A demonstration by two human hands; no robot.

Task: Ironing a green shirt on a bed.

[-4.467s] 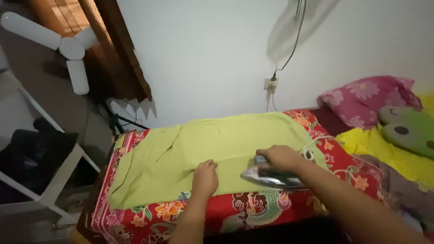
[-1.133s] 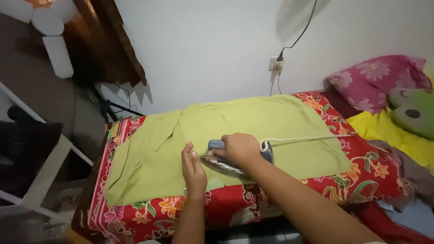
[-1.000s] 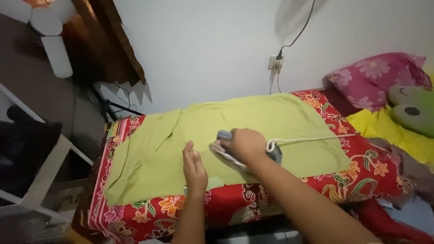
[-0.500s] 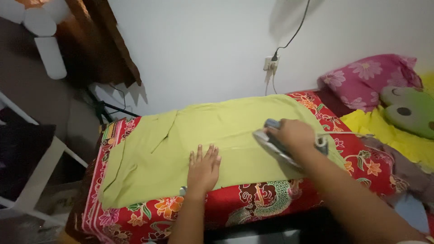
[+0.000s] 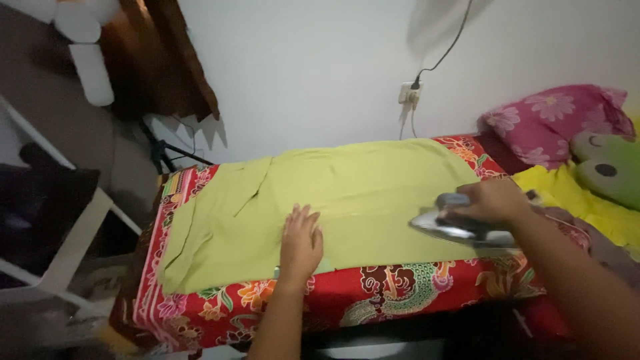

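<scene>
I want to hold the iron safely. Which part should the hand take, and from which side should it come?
Take the iron by its grey handle on top, coming from above, as the right hand does. The shiny metal soleplate faces down on the green cloth and is probably hot; only the handle stands clear of it.

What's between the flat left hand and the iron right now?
In the head view, only smooth yellow-green cloth lies between the left hand and the iron held by the right hand; nothing else sits there.
</scene>
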